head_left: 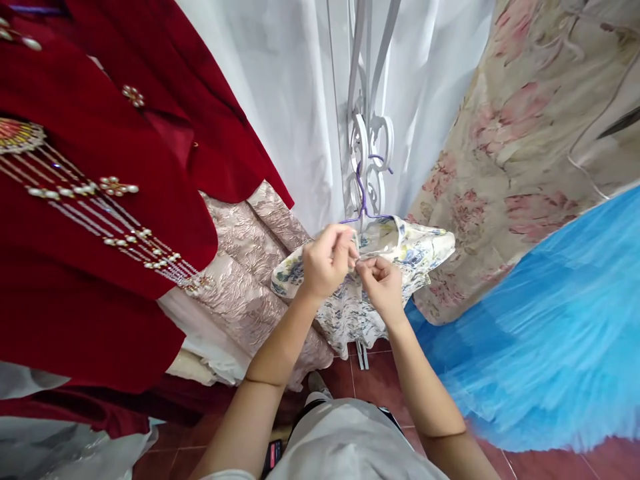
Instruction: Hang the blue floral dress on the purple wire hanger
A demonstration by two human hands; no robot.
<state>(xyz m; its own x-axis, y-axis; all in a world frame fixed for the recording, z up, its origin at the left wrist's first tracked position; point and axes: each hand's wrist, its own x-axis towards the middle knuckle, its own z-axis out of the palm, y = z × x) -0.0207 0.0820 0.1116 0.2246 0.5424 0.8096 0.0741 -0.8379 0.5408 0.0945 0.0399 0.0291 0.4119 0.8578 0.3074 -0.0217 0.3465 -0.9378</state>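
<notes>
A white dress with a blue and yellow floral print (423, 250) hangs in front of me on a purple hanger (363, 200). The hanger's hook goes over a white scrolled metal stand (360, 137). At the dress's neckline, my left hand (327, 260) is closed, thumb and fingers pinched together. Close beside it, my right hand (383, 283) pinches at the front of the neckline too. The fingertips of both hands nearly meet over the cloth. Whatever small part lies between them is too small to make out.
Red velvet garments (125, 253) with beaded trim hang at the left, beside a pink brocade skirt (255, 260). On the right are a beige floral cloth (485, 167) and a blue tulle skirt (550, 327). A white curtain (280, 80) hangs behind the stand. Red tiles (390, 380) cover the floor.
</notes>
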